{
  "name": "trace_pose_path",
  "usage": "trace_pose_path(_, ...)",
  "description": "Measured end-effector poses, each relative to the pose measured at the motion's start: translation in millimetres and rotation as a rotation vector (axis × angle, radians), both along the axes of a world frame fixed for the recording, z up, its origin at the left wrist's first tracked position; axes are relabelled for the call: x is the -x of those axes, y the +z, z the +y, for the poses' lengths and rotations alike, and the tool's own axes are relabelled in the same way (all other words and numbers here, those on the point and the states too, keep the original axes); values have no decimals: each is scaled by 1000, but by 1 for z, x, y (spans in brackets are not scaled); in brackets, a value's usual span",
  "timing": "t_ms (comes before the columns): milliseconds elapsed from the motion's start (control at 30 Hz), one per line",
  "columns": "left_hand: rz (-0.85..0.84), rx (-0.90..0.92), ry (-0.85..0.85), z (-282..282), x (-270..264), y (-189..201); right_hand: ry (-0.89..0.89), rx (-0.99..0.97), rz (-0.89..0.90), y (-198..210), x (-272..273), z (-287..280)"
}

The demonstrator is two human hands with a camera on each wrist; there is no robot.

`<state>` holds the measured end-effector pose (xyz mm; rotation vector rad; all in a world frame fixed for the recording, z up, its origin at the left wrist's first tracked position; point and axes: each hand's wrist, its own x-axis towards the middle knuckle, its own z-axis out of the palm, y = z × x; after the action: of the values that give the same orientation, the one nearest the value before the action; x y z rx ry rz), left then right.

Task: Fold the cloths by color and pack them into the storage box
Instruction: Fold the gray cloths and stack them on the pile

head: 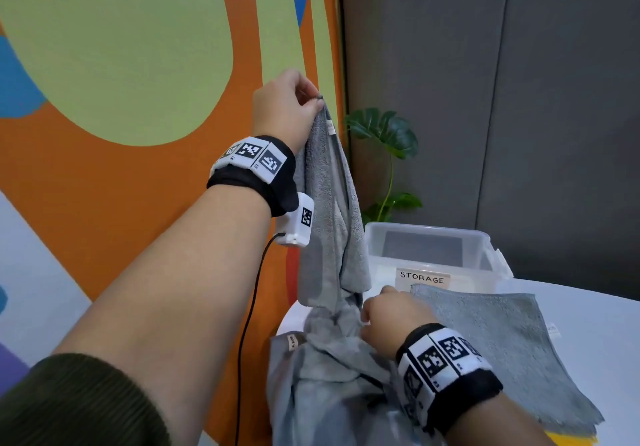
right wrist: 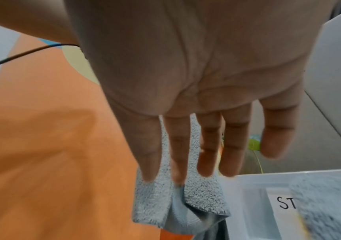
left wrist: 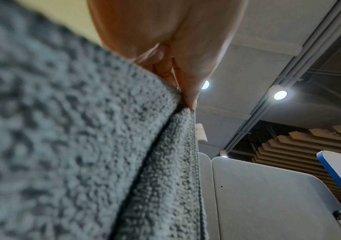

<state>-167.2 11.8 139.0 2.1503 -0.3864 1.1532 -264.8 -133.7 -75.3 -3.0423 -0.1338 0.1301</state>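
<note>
My left hand (head: pixel 284 108) pinches a top corner of the soft, light grey cloth (head: pixel 329 203) hanging above the desk (head: pixel 588 324), my right hand (head: pixel 391 317) reaching open-fingered toward its limp lower corner.

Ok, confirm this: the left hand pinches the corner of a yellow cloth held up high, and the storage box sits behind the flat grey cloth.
One thing is wrong: the hanging cloth is grey, not yellow, as the head view shows. The left hand does pinch its corner up high, and the storage box does sit behind the flat grey cloth.
</note>
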Motion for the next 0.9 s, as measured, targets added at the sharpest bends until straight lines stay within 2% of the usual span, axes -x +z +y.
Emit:
trace_pose_path(233, 10, -27, -74, -2, 2, -7, -54, -332, -200, 18, -14, 2)
trace_pose_path(467, 50, -70, -279, -4, 4, -12, -62, -626, -377, 22, -24, 4)
trace_pose_path(733, 72, -104, -452, -5, 6, -20, -184, -568, -480, 32, -27, 4)
trace_pose_path(900, 79, -86, -508, -5, 8, -21, -156, -496, -462, 35, -29, 4)
